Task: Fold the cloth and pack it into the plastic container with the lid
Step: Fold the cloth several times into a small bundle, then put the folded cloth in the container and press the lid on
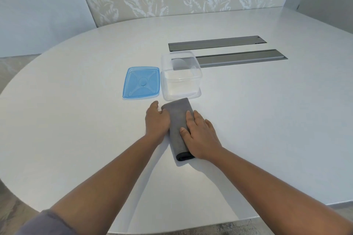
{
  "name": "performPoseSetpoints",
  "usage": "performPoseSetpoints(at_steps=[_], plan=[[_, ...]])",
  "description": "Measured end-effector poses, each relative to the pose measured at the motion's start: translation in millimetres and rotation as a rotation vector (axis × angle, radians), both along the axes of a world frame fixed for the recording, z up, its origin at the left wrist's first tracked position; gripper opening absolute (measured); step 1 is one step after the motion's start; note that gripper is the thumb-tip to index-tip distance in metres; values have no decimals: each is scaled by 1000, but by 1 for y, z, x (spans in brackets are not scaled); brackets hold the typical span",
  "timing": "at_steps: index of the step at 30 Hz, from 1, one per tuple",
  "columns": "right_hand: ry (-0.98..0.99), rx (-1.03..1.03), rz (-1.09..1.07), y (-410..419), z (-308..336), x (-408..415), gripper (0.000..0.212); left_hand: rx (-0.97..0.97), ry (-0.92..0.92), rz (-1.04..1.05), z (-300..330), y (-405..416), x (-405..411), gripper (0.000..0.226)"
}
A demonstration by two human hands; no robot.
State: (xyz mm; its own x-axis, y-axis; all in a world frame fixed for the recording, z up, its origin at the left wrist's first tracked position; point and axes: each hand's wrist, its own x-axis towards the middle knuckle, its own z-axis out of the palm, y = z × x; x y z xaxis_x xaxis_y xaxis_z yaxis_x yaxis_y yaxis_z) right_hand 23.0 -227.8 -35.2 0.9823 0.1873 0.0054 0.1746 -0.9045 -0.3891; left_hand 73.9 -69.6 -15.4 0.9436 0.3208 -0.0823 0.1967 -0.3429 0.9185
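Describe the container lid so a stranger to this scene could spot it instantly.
Start at the white oval table and find the clear plastic container near its middle. The lid lies flat directly left of it, off the box. It is the only blue thing there, square and translucent.

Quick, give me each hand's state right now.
Left hand: open, resting against the folded grey cloth.
Right hand: open, flat on the cloth.
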Motion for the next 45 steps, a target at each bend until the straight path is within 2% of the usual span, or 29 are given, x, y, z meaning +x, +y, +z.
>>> performPoseSetpoints(at_steps=[3,6,10,14,17,21,24,27,32,35,38,42,45], plan=[[-14,12,4,0,-1,0,70,-230,147,41,12,-6,-1,63],[-29,39,4,-1,-1,1,70,-524,271,11,17,-8,1,45],[-43,150,-3,-2,3,2,71,-586,305,-130,21,-8,-1,30],[25,533,-73,-6,19,12,65,-727,276,-209,31,-4,-1,30],[132,910,-142,-8,32,23,48,-789,216,-284,41,-2,-1,34],[234,1192,-208,-5,48,35,44,-786,132,-316,60,-1,6,39],[220,1239,-220,-4,64,49,44,-754,92,-330,76,0,17,40],[214,1286,-214,-4,84,70,28,-727,43,-320,93,1,34,42],[240,1203,-122,-9,121,114,3,-686,-28,-298,122,2,76,38],[185,1189,-120,-9,139,141,4,-668,-57,-307,136,3,104,43],[122,1231,-162,-7,153,169,6,-572,-48,-328,145,2,132,45],[86,1243,-250,-8,160,205,13,-433,-24,-348,145,3,164,76],[100,1197,-281,-12,155,231,12,-378,-61,-351,132,5,187,86]])
